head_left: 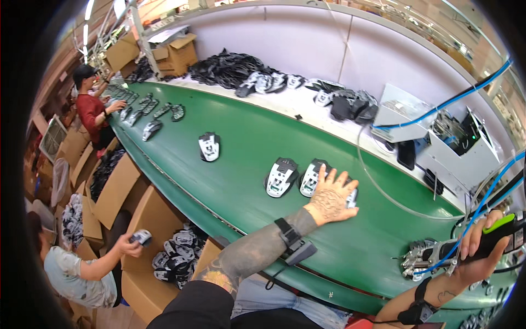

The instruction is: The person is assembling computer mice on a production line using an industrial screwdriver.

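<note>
Item: mouse shell (352, 198), white and black, on the green belt (241, 164) in front of the wearer; largely covered by the left hand (330, 200), only its right-hand part showing. Position from the left grip: directly beneath and slightly right, toward the thumb. Long axis: mostly hidden, so not certain (the neighbouring shells run away from the wearer, tops leaning slightly right). Nearer hand: the left; the right is well apart.

Left grip: palm down, fingers spread apart, not closed around anything; whether the palm presses on the shell cannot be told.

Adjacent item: second shell (308, 180), just left of the covered one, the outer fingertips lying over its upper right edge. Next: third shell (282, 178), just left of the second, uncovered. Farther left: single shell (209, 147), well apart.

Right hand (481, 267): at the far right, grip closed on a black-and-green hand tool (501, 227). Beside it, to the left: metal pieces (419, 260), kind unclear.

Surroundings: white shelf (285, 104) behind the belt, bearing a pile of black cables (224, 68); blue hose (466, 96) at upper right; co-worker (76, 274) at lower left, holding a shell (141, 237) near a cardboard box (148, 219).
</note>
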`<state>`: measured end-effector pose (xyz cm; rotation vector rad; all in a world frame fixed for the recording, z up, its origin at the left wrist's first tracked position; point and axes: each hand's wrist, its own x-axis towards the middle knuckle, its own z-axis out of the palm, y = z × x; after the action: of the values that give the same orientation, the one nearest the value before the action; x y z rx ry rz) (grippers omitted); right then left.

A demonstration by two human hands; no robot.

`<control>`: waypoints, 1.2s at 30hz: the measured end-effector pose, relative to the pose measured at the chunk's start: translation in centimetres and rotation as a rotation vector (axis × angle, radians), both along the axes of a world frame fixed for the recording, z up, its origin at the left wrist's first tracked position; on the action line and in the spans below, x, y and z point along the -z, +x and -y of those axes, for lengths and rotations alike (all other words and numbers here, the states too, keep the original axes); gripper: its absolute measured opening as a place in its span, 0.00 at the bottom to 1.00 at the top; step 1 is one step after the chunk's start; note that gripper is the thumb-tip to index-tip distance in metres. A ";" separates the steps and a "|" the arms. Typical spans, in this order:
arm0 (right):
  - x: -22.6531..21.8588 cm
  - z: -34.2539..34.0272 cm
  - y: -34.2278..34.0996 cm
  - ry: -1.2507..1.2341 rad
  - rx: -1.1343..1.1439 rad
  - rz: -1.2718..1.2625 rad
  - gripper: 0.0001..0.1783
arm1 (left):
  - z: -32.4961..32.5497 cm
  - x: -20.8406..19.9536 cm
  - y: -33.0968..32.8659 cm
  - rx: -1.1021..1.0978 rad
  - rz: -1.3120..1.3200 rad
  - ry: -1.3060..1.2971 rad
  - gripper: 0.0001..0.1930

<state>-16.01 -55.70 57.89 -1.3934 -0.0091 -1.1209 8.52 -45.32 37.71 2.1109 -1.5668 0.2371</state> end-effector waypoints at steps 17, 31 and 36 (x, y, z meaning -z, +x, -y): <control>1.6 -2.4 4.7 0.097 0.060 0.022 0.30 | -3.7 -1.2 0.6 0.056 -0.069 0.038 0.23; 1.7 -1.1 3.7 -0.019 0.091 0.203 0.37 | -1.5 -2.5 -4.8 0.482 -2.403 -0.388 0.26; 1.6 -1.4 3.7 -0.012 0.133 0.211 0.37 | -2.0 -2.9 -4.7 0.490 -2.410 -0.397 0.27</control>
<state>-12.36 -54.29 56.29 -1.2960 -0.0757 -1.3766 3.83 -43.32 40.63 0.4012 -0.1914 -1.4080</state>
